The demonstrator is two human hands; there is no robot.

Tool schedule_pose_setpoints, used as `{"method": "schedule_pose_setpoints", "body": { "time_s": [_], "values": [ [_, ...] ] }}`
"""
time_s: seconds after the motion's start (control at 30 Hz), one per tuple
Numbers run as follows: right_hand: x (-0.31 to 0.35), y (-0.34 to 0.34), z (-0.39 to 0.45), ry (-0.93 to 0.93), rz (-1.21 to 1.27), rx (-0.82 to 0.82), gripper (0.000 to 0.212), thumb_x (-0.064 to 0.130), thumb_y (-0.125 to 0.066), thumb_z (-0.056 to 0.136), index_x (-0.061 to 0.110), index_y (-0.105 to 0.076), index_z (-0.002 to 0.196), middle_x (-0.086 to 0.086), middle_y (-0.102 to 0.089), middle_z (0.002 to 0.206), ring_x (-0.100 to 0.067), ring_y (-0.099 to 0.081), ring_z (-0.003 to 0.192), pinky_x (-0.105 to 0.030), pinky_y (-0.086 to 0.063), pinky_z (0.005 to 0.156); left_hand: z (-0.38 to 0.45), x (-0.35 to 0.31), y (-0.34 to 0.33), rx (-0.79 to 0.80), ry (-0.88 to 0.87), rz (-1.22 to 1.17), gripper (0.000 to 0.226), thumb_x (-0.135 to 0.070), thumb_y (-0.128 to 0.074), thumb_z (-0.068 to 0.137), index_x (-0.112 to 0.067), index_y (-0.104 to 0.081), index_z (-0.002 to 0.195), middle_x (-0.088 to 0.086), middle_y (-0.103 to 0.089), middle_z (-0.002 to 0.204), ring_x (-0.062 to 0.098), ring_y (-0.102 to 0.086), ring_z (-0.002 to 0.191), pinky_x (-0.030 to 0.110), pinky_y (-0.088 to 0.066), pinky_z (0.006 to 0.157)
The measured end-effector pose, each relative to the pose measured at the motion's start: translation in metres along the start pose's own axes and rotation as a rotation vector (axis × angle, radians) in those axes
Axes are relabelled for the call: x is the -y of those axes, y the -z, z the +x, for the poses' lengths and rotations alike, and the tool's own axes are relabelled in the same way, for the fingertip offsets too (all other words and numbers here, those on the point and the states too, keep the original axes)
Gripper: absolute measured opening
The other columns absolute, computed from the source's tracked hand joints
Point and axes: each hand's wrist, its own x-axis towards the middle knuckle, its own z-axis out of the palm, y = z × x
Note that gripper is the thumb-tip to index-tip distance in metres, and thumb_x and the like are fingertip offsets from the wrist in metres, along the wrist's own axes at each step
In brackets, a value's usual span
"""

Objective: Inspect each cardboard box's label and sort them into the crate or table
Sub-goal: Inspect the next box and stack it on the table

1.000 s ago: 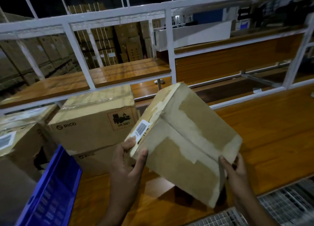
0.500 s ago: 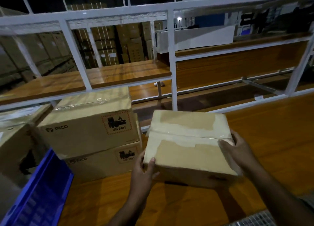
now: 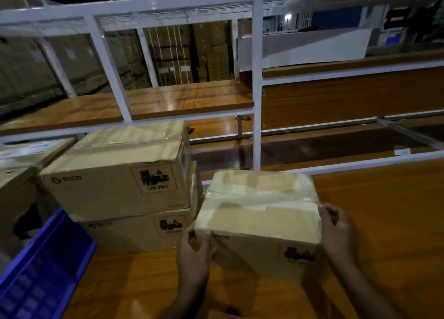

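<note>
A taped cardboard box (image 3: 262, 213) sits level on the wooden table (image 3: 384, 222), its front face showing a PICO mark and a hazard label. My left hand (image 3: 195, 254) grips its lower left corner. My right hand (image 3: 336, 232) holds its right edge. Just left of it stand two stacked PICO boxes (image 3: 120, 184) with UN 3481 labels, almost touching it. A blue crate (image 3: 45, 270) shows at the lower left.
More cardboard boxes (image 3: 16, 174) stand at the far left behind the crate. A white metal frame (image 3: 257, 102) with wooden shelves runs behind the table. Stacked cartons fill the dim background. Bare table lies to the right of the held box.
The box was tilted up with its barcode label facing me, then turned level. It now rests lower on the table beside the stack, both hands still on it.
</note>
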Motion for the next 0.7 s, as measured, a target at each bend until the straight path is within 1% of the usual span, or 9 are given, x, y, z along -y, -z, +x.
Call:
{"method": "schedule_pose_setpoints", "body": {
  "time_s": [0.07, 0.2, 0.27, 0.37, 0.43, 0.5, 0.6, 0.63, 0.7],
  "values": [
    [0.003, -0.01, 0.018, 0.028, -0.075, -0.103, 0.035, 0.054, -0.048, 0.094, 0.023, -0.054, 0.11, -0.005, -0.056, 0.113, -0.021, -0.059, 0.09, -0.033, -0.052, 0.062, 0.005, 0.0, -0.007, -0.045, -0.044, 0.103, 0.052, -0.061, -0.071, 0.077, -0.035, -0.059, 0.121, -0.003, -0.054, 0.129, 0.021, -0.061, 0.113, 0.045, -0.062, 0.082],
    [0.013, -0.021, 0.033, 0.048, -0.074, -0.281, 0.046, 0.056, -0.03, 0.1, 0.018, -0.056, 0.099, -0.005, -0.057, 0.094, -0.023, -0.057, 0.083, -0.028, -0.039, 0.058, 0.011, -0.007, -0.02, -0.15, -0.127, 0.192, 0.035, -0.036, -0.07, 0.09, -0.029, -0.061, 0.122, -0.007, -0.048, 0.116, 0.013, -0.06, 0.103, 0.044, -0.06, 0.089],
    [0.007, -0.023, 0.026, 0.071, -0.011, -0.286, 0.048, 0.059, -0.026, 0.1, 0.022, -0.056, 0.105, -0.004, -0.061, 0.094, -0.025, -0.061, 0.083, -0.033, -0.049, 0.059, 0.013, -0.005, -0.023, -0.187, -0.128, 0.207, 0.032, -0.034, -0.072, 0.089, -0.025, -0.062, 0.118, -0.007, -0.052, 0.113, 0.008, -0.06, 0.098, 0.042, -0.06, 0.088],
    [-0.021, -0.031, 0.002, 0.107, -0.009, -0.169, 0.04, 0.053, -0.03, 0.102, 0.029, -0.044, 0.131, -0.008, -0.058, 0.118, -0.028, -0.059, 0.099, -0.043, -0.056, 0.068, 0.012, -0.004, -0.023, -0.239, -0.138, 0.218, 0.02, -0.035, -0.073, 0.088, -0.031, -0.062, 0.104, -0.003, -0.059, 0.112, 0.007, -0.062, 0.094, 0.042, -0.061, 0.083],
    [-0.033, -0.035, -0.008, 0.09, -0.006, -0.064, 0.044, 0.051, -0.03, 0.101, 0.03, -0.033, 0.14, -0.009, -0.053, 0.123, -0.028, -0.057, 0.101, -0.034, -0.052, 0.064, 0.011, -0.003, -0.022, -0.257, -0.161, 0.233, 0.016, -0.033, -0.073, 0.088, -0.035, -0.06, 0.098, -0.003, -0.062, 0.107, 0.008, -0.063, 0.093, 0.041, -0.061, 0.079],
    [-0.032, -0.041, 0.0, 0.096, -0.005, 0.001, 0.049, 0.054, -0.027, 0.099, 0.028, -0.03, 0.14, -0.007, -0.052, 0.118, -0.024, -0.057, 0.096, -0.028, -0.046, 0.06, 0.011, -0.004, -0.023, -0.263, -0.193, 0.249, 0.022, -0.031, -0.075, 0.087, -0.034, -0.059, 0.103, -0.005, -0.063, 0.102, 0.007, -0.064, 0.094, 0.032, -0.06, 0.077],
    [-0.02, -0.049, 0.024, 0.109, 0.006, 0.129, 0.048, 0.061, -0.026, 0.095, 0.029, -0.038, 0.129, -0.004, -0.058, 0.107, -0.018, -0.06, 0.087, -0.031, -0.049, 0.058, 0.007, -0.009, -0.03, -0.245, -0.242, 0.29, 0.041, -0.026, -0.077, 0.086, -0.03, -0.055, 0.12, -0.012, -0.062, 0.107, -0.003, -0.059, 0.098, 0.01, -0.052, 0.069],
    [-0.017, -0.052, 0.031, 0.114, 0.02, 0.159, 0.046, 0.062, -0.026, 0.094, 0.031, -0.039, 0.126, -0.003, -0.059, 0.105, -0.019, -0.061, 0.088, -0.034, -0.052, 0.06, 0.004, -0.01, -0.033, -0.219, -0.27, 0.316, 0.045, -0.025, -0.077, 0.086, -0.031, -0.053, 0.124, -0.013, -0.061, 0.111, -0.003, -0.059, 0.102, 0.009, -0.052, 0.071],
    [-0.014, -0.058, 0.045, 0.121, 0.046, 0.194, 0.046, 0.063, -0.026, 0.093, 0.035, -0.041, 0.126, -0.001, -0.061, 0.105, -0.019, -0.063, 0.091, -0.038, -0.056, 0.064, 0.001, -0.011, -0.037, -0.152, -0.378, 0.431, 0.048, -0.027, -0.076, 0.087, -0.031, -0.054, 0.13, -0.014, -0.059, 0.12, -0.001, -0.059, 0.109, 0.018, -0.056, 0.083]
  ]
}}
